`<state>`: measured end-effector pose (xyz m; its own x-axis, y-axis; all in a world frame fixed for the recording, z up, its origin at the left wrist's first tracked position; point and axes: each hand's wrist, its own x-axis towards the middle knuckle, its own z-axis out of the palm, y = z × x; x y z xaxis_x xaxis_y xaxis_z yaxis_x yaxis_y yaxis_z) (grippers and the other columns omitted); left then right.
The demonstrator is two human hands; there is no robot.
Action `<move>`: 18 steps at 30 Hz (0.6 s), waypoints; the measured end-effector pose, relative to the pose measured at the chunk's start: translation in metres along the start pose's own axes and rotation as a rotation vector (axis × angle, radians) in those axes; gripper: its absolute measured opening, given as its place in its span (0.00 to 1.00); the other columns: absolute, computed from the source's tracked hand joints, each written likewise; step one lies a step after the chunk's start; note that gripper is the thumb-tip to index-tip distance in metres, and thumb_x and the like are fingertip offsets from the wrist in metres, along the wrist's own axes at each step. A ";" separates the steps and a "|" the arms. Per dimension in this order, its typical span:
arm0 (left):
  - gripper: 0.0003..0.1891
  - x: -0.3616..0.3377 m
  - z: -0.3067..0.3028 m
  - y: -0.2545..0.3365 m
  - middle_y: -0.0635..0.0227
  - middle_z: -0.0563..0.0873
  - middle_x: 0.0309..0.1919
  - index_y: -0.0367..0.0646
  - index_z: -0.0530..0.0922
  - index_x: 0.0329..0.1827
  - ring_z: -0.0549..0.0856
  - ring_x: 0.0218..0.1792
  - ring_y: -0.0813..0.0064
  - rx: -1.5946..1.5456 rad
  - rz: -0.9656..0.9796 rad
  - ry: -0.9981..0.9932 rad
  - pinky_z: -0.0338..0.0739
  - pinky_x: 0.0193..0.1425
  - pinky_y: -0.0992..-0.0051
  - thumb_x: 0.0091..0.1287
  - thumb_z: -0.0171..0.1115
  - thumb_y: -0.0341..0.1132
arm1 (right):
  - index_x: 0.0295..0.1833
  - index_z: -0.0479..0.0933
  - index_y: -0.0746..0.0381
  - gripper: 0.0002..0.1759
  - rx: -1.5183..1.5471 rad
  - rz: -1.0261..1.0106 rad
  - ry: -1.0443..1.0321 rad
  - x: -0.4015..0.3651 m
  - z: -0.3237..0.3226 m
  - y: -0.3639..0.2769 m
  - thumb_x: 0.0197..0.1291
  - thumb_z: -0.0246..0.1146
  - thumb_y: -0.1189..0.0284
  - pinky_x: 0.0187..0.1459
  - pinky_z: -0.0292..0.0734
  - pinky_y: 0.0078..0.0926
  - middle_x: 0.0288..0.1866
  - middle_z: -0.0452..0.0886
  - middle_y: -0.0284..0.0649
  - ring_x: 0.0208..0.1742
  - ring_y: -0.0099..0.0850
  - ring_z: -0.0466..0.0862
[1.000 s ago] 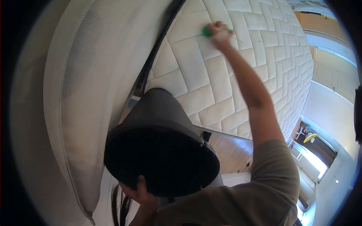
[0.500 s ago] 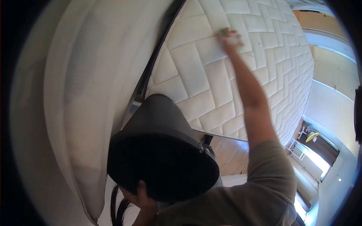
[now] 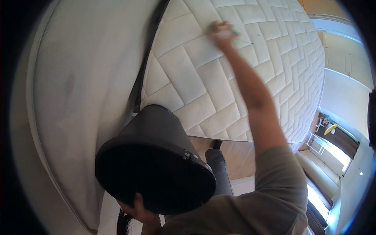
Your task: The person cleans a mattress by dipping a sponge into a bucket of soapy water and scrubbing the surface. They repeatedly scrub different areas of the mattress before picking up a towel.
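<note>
My right hand point(image 3: 222, 33) is on the quilted cream mattress point(image 3: 192, 70), its fingers curled round something green and white, smeared by motion. What kind of thing it is I cannot make out. Low in the view, my left hand point(image 3: 141, 213) grips the near rim of a dark tapered bucket point(image 3: 160, 121), thumb over the edge. The bucket is tilted, its wide black face turned towards me; nothing shows inside the black. Its narrow far end lies against or just in front of the mattress edge.
A large pale padded piece point(image 3: 78, 98) rises along the left, with a dark gap between it and the mattress. A dark-clad leg point(image 3: 219, 168) and wooden floor point(image 3: 239, 160) show below the mattress. White cabinets point(image 3: 346, 64) and bright windows line the right.
My view has shifted, so mattress and bucket sit further left. My right hand has slid slightly left across the mattress. My left hand keeps its hold on the rim; more of the leg shows.
</note>
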<state>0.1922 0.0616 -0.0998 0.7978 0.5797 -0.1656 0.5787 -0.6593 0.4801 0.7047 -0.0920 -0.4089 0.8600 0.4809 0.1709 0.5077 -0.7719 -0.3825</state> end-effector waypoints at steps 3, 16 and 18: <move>0.29 0.019 -0.003 0.035 0.54 0.63 0.63 0.35 0.57 0.66 0.69 0.59 0.63 -0.716 -0.610 0.171 0.64 0.64 0.65 0.63 0.52 0.32 | 0.42 0.70 0.53 0.24 -0.224 -0.172 -0.087 -0.063 0.032 -0.155 0.56 0.49 0.44 0.50 0.63 0.52 0.45 0.72 0.39 0.49 0.38 0.70; 0.28 0.029 0.003 0.034 0.55 0.64 0.63 0.32 0.58 0.66 0.65 0.61 0.66 -0.849 -0.655 0.227 0.59 0.66 0.68 0.62 0.51 0.32 | 0.53 0.69 0.55 0.27 -0.484 0.203 -0.153 0.002 -0.031 -0.043 0.61 0.44 0.46 0.56 0.64 0.50 0.48 0.73 0.39 0.55 0.37 0.69; 0.28 0.023 0.005 0.033 0.54 0.63 0.64 0.32 0.58 0.66 0.65 0.62 0.66 -0.849 -0.643 0.256 0.59 0.67 0.68 0.63 0.51 0.32 | 0.51 0.69 0.54 0.26 -0.248 -0.053 -0.067 -0.045 0.022 -0.124 0.60 0.45 0.45 0.55 0.64 0.49 0.47 0.73 0.38 0.54 0.36 0.70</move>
<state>0.2303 0.0507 -0.0921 0.2723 0.8446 -0.4611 0.4911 0.2901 0.8214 0.6017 -0.0089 -0.3897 0.8306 0.5436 0.1208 0.5563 -0.8193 -0.1385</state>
